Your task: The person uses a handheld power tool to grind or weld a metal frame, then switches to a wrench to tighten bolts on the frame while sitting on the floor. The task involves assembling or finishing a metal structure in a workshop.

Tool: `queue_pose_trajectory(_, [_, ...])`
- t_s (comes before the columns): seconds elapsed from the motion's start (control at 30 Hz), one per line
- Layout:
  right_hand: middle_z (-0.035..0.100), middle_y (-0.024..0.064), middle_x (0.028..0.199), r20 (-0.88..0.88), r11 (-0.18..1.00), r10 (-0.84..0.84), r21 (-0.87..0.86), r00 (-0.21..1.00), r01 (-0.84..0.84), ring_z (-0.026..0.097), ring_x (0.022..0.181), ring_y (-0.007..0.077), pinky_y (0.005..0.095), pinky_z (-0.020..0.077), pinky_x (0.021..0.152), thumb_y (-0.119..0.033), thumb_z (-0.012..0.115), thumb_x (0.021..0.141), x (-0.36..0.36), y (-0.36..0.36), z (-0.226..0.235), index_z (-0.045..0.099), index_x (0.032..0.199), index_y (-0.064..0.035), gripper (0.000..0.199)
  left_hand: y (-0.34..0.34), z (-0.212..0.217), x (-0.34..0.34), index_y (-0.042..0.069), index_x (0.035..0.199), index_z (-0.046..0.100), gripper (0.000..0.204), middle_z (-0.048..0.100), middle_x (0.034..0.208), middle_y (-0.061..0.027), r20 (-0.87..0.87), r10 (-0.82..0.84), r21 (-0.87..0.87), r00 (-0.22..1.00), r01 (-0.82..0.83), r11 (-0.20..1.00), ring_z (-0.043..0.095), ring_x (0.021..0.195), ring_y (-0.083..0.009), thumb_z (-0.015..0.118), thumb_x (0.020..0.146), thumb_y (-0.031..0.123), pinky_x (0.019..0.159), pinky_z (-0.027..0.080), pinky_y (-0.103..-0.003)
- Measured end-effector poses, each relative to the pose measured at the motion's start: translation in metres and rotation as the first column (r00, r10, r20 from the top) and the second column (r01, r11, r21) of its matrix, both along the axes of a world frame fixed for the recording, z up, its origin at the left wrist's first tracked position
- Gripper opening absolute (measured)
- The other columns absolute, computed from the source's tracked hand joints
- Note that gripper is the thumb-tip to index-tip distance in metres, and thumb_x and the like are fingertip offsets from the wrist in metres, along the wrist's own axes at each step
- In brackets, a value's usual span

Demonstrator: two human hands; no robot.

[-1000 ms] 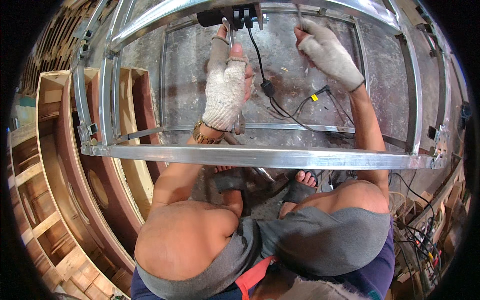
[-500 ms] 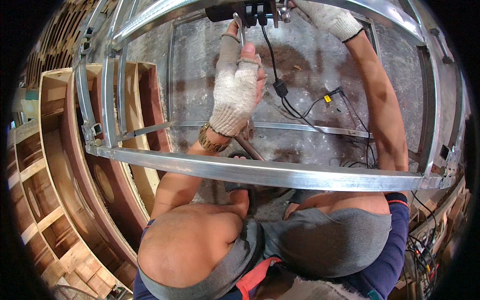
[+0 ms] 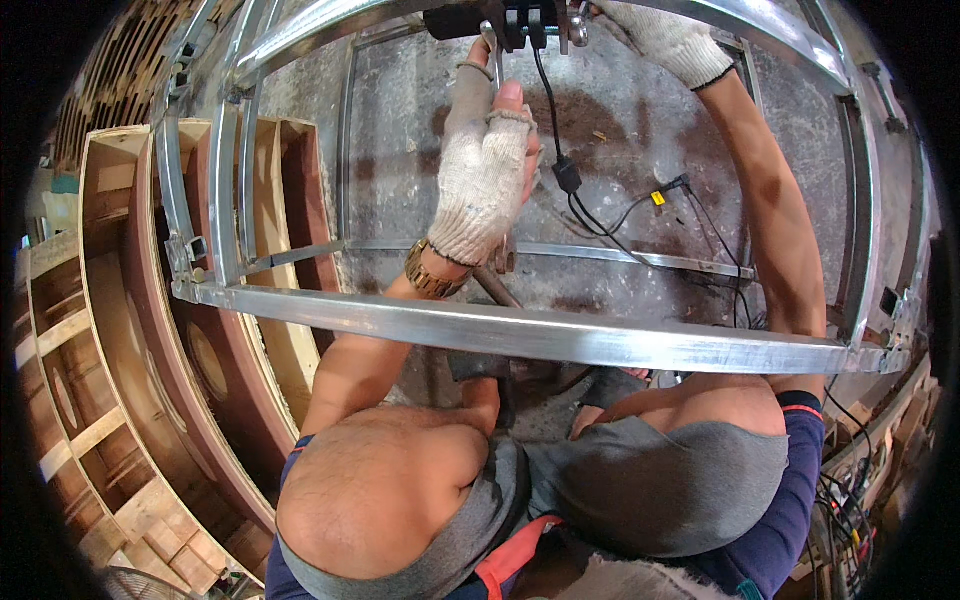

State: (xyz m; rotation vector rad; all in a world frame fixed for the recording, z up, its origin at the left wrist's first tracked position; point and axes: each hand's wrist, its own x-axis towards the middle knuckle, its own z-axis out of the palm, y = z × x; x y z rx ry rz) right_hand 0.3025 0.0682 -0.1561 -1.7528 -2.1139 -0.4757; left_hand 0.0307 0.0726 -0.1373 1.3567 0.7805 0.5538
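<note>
My left hand (image 3: pixel 482 180), in a white fingerless knit glove, is closed around a metal wrench (image 3: pixel 499 66). The forefinger stretches along the wrench toward its upper end, which meets a black cylindrical part with a bracket (image 3: pixel 515 22) under the upper frame tube. The wrench's other end shows below the palm. My right hand (image 3: pixel 665 38), gloved alike, is at the top edge, with its fingers bent in beside a bolt (image 3: pixel 579 26) at the bracket's right side. The upper tube and the picture edge hide part of these fingers, and what they grip is unclear.
A shiny square-tube metal frame (image 3: pixel 520 335) surrounds both arms, its near bar crossing over my forearms. A black cable (image 3: pixel 567 175) hangs from the bracket to the stained concrete floor. Curved wooden panels (image 3: pixel 215 330) stand at left; wood scraps and wires (image 3: pixel 850 510) lie at right.
The bracket, my left hand and the wrench sit slightly further right in the picture, as the view shifts a little. The wrench stays at the bracket; my right hand stays by the bolt.
</note>
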Motion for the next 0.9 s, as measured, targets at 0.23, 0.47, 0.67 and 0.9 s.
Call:
queue_pose_trajectory(0.23, [0.066, 0.0224, 0.098, -0.004, 1.0, -0.004, 0.026, 1.0, 0.004, 0.064, 0.091, 0.0431, 0.0497, 0.0516, 0.077, -0.021, 0.059, 0.093, -0.003, 0.006, -0.002, 0.059, 0.113, -0.0054, 0.025, -0.004, 0.004, 0.007, 0.024, 0.158, 0.026, 0.059, 0.049, 0.065, 0.0029, 0.004, 0.043, -0.034, 0.999, -0.043, 0.999, 0.042, 0.046, -0.0047, 0.048, 0.106, 0.041, 0.038, 0.037, -0.022])
queue_pose_trajectory(0.47, [0.066, 0.0221, 0.097, -0.016, 1.0, -0.001, 0.018, 1.0, 0.001, 0.065, 0.091, 0.0425, 0.0498, 0.0514, 0.076, -0.021, 0.059, 0.094, -0.004, 0.005, 0.003, 0.059, 0.111, -0.0056, 0.023, -0.001, 0.0, 0.003, 0.023, 0.158, 0.027, 0.059, 0.049, 0.064, 0.0035, -0.01, 0.032, -0.015, 0.999, -0.032, 0.999, 0.043, 0.046, -0.0048, 0.049, 0.106, 0.04, 0.038, 0.036, -0.022])
queue_pose_trajectory(0.67, [0.066, 0.0219, 0.097, -0.115, 0.998, -0.035, 0.048, 0.993, 0.041, 0.065, 0.09, 0.042, 0.0498, 0.0513, 0.075, -0.021, 0.059, 0.095, 0.002, 0.011, -0.022, 0.059, 0.109, -0.0058, 0.021, -0.002, -0.003, 0.006, 0.023, 0.158, 0.027, 0.061, 0.049, 0.063, 0.0035, 0.024, 0.052, 0.02, 0.998, -0.052, 0.998, 0.044, 0.046, -0.005, 0.051, 0.105, 0.041, 0.038, 0.036, -0.022])
queue_pose_trajectory(0.9, [0.068, 0.0221, 0.094, -0.551, 0.971, -0.196, 0.005, 0.811, 0.238, 0.066, 0.092, 0.0427, 0.0496, 0.0521, 0.076, -0.028, 0.057, 0.099, -0.079, -0.039, -0.067, 0.061, 0.106, -0.0073, 0.022, -0.002, -0.002, 0.003, 0.025, 0.158, 0.027, 0.059, 0.05, 0.064, 0.0031, 0.084, 0.008, 0.002, 0.996, -0.009, 1.0, 0.044, 0.046, -0.0057, 0.051, 0.105, 0.039, 0.039, 0.036, -0.023])
